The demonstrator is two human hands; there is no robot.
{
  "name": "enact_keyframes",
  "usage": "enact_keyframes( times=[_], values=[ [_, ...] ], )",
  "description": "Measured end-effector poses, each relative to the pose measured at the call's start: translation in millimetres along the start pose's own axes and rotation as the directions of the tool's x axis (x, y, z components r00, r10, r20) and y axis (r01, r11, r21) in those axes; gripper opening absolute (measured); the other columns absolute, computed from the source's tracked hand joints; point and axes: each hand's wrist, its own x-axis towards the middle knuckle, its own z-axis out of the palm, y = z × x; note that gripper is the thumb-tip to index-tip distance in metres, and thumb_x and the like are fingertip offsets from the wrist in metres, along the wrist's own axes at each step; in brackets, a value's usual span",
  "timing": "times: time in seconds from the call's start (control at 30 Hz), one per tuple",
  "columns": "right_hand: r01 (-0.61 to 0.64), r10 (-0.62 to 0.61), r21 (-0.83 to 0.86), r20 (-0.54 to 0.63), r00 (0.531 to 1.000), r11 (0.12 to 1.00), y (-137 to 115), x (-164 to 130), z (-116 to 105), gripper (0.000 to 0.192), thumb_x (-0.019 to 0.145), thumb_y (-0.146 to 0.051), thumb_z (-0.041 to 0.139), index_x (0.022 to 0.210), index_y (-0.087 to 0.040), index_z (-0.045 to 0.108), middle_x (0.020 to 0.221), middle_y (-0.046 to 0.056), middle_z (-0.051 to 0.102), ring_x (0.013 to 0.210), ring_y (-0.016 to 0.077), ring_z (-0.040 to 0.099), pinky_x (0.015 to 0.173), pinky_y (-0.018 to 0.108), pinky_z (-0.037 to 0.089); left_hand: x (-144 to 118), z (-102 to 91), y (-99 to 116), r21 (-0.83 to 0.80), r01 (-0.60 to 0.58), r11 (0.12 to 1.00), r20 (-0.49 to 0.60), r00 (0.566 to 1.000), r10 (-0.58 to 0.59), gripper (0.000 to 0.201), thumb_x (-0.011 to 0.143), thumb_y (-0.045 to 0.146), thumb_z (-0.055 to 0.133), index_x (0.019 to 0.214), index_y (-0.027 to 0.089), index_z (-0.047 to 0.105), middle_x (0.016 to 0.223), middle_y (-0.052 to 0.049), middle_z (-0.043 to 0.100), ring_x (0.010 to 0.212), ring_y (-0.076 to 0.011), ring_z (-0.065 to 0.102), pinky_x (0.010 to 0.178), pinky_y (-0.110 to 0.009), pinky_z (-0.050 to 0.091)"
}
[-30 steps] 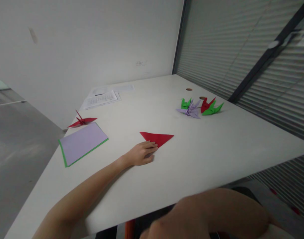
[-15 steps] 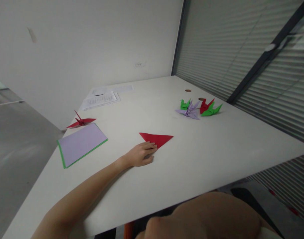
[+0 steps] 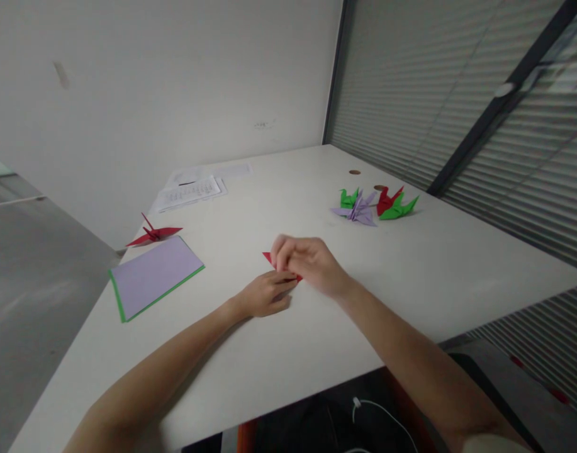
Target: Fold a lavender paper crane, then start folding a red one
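A red folded paper triangle lies on the white table, and my hands hide most of it. My left hand rests flat on the table with its fingertips pressing the triangle's near corner. Over the triangle lies my right hand, fingers curled down onto the paper. Whether the right hand pinches the paper or only presses it is hidden.
A stack of lilac and green paper sheets lies at the left, with a red paper crane behind it. Several folded cranes, green, lilac and red, sit at the back right. Printed sheets lie near the wall.
My right hand has come up from below the table's near edge and now lies on the red triangle. The left hand has stayed in place on its corner.
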Motion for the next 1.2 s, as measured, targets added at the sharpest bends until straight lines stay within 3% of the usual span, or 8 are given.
enact_keyframes(
  times=[0.1,0.37,0.47,0.57,0.67,0.8,1.0,1.2],
  values=[
    [-0.211,0.071,-0.478,-0.294,0.953,0.853,55.9,6.3,-45.6,0.015,0.082,-0.022,0.053,0.079,-0.019,0.067,0.086,0.006,0.068,0.083,0.0177,0.062,0.08,0.034,0.049,-1.5,-0.2,-2.5,-0.23,-0.067,0.971,-0.026,0.998,0.063,0.032,0.092,0.027,0.05,0.117,0.014,0.065,0.121,-0.012,0.062,0.108,-0.0205,0.062,0.094,-0.034,0.055],
    [-0.43,0.349,-0.82,-0.304,0.886,0.377,120.8,-33.1,-78.6,0.027,0.073,-0.039,0.074,0.095,-0.024,0.074,0.103,0.009,0.07,0.095,0.0251,0.064,0.089,0.041,0.049,-3.6,8.1,-3.9,-0.358,0.099,0.928,-0.059,0.99,-0.129,0.022,0.093,0.018,0.048,0.104,0.016,0.067,0.101,-0.011,0.064,0.094,-0.0197,0.064,0.084,-0.035,0.055],
    [-0.439,0.361,-0.802,-0.301,0.883,0.405,122.5,-35.1,-77.8,0.026,0.068,-0.034,0.078,0.091,-0.024,0.072,0.099,0.007,0.069,0.089,0.0219,0.064,0.083,0.039,0.049,-3.4,7.7,-5.5,-0.341,0.109,0.934,-0.084,0.986,-0.146,0.018,0.09,0.019,0.054,0.101,0.017,0.067,0.098,-0.01,0.065,0.093,-0.0211,0.062,0.085,-0.038,0.054],
    [-0.481,0.394,-0.642,-0.287,0.873,0.597,124.5,-31.3,-77.4,0.018,0.069,-0.024,0.075,0.083,-0.019,0.065,0.085,0.003,0.068,0.078,0.0172,0.063,0.075,0.033,0.05,-3.3,8.9,-9.6,-0.379,0.2,0.904,-0.147,0.951,-0.272,0.023,0.086,0.023,0.06,0.109,0.02,0.066,0.108,-0.011,0.062,0.103,-0.0241,0.059,0.093,-0.044,0.05],
    [-0.451,0.359,-0.434,-0.281,0.89,0.78,123.5,-26.1,-74.6,0.01,0.073,-0.024,0.066,0.074,-0.018,0.058,0.073,0.0,0.065,0.067,0.014,0.059,0.067,0.028,0.048,-2.3,13.2,-17.3,-0.556,0.365,0.747,-0.225,0.799,-0.557,0.037,0.086,0.025,0.061,0.122,0.022,0.058,0.121,-0.012,0.053,0.113,-0.0236,0.054,0.095,-0.041,0.049],
    [-0.413,0.293,-0.41,-0.325,0.899,0.813,116.7,-24.0,-67.8,0.012,0.074,-0.028,0.065,0.079,-0.018,0.061,0.075,0.002,0.065,0.067,0.0143,0.058,0.066,0.028,0.047,-2.0,14.8,-27.9,-0.674,0.532,0.512,-0.1,0.621,-0.777,0.035,0.085,0.03,0.061,0.119,0.02,0.059,0.117,-0.011,0.052,0.103,-0.0211,0.057,0.084,-0.036,0.052],
    [-0.448,0.37,-0.614,-0.259,0.892,0.65,112.4,-28.6,-60.8,0.022,0.08,-0.039,0.065,0.076,-0.018,0.068,0.081,0.007,0.068,0.074,0.018,0.061,0.072,0.031,0.046,-6.0,1.1,-20.6,-0.39,0.517,0.762,0.039,0.836,-0.547,0.042,0.067,0.043,0.079,0.101,0.021,0.068,0.103,-0.008,0.056,0.096,-0.0256,0.055,0.09,-0.044,0.046],
    [-0.418,0.332,-0.51,-0.254,0.908,0.752,120.9,-25.8,-64.7,0.031,0.093,-0.034,0.047,0.079,-0.017,0.07,0.083,0.007,0.072,0.08,0.0185,0.065,0.075,0.03,0.049,-8.3,6.3,-16.8,-0.414,0.418,0.809,-0.013,0.886,-0.464,0.011,0.076,0.022,0.07,0.085,0.019,0.065,0.103,-0.008,0.055,0.095,-0.0234,0.056,0.086,-0.04,0.049]
  ],
)
